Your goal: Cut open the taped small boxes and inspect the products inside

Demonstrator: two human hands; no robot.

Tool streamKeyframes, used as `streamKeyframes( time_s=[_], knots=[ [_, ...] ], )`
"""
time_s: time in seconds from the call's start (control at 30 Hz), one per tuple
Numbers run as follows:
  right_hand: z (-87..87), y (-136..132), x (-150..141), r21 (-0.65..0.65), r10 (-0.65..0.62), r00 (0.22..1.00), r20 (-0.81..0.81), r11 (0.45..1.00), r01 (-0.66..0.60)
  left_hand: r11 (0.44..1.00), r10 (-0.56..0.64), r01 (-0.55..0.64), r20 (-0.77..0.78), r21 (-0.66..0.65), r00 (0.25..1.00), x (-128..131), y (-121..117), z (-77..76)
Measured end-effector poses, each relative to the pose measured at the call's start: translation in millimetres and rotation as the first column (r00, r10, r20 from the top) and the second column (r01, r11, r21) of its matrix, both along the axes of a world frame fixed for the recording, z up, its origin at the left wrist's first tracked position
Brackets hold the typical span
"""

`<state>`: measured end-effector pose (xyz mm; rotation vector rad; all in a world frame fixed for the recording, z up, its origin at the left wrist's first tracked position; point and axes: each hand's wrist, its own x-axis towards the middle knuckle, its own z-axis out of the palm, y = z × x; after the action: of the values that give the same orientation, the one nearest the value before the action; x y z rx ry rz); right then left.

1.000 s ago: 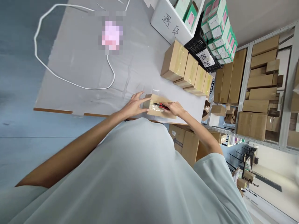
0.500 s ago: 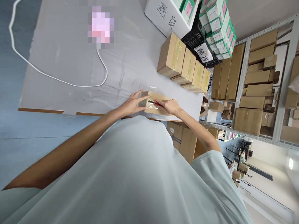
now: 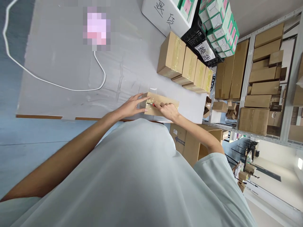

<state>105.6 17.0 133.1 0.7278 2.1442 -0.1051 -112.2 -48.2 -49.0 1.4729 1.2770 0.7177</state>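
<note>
A small taped cardboard box (image 3: 151,110) lies on the grey tabletop near its front edge, in front of my body. My left hand (image 3: 131,106) steadies the box's left end, thumb and fingers spread apart along its sides. My right hand (image 3: 168,110) is closed around a red-handled utility knife (image 3: 153,104) above the box. The dark blade points left and rests on or just over the shiny tape; contact cannot be made out. Most of the handle is hidden by my fingers.
A row of taped cardboard boxes (image 3: 176,56) stands at the back right. Behind them are a white bin (image 3: 163,14) and a black crate (image 3: 197,39) with green-and-white cartons. A white cable (image 3: 71,90) crosses the table's left side. An open carton (image 3: 189,145) sits below the table edge.
My right hand and the utility knife have shifted slightly left along the box top. My left hand still holds the box end. The whole view has shifted a little.
</note>
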Motion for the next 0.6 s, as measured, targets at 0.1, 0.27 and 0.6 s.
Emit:
streamKeyframes(
  time_s=[0.1,0.27,0.6],
  knots=[
    [-2.5,-3.5,-2.6,0.022,0.026,0.999,-0.018,0.999,-0.026,1.000,-0.009,0.009,0.020,-0.015,1.000,-1.8,1.4,1.0],
    [0.8,-1.5,-9.9,0.020,0.015,0.999,-0.052,1.000,-0.014,0.999,-0.003,0.003,-0.020,-0.033,1.000,-0.8,2.0,5.4],
    [-2.9,10.2,-2.6,-0.019,0.011,0.983,-0.184,1.000,-0.015,0.996,0.085,-0.088,-0.098,-0.027,0.992,11.1,-6.9,21.2]
  ],
)
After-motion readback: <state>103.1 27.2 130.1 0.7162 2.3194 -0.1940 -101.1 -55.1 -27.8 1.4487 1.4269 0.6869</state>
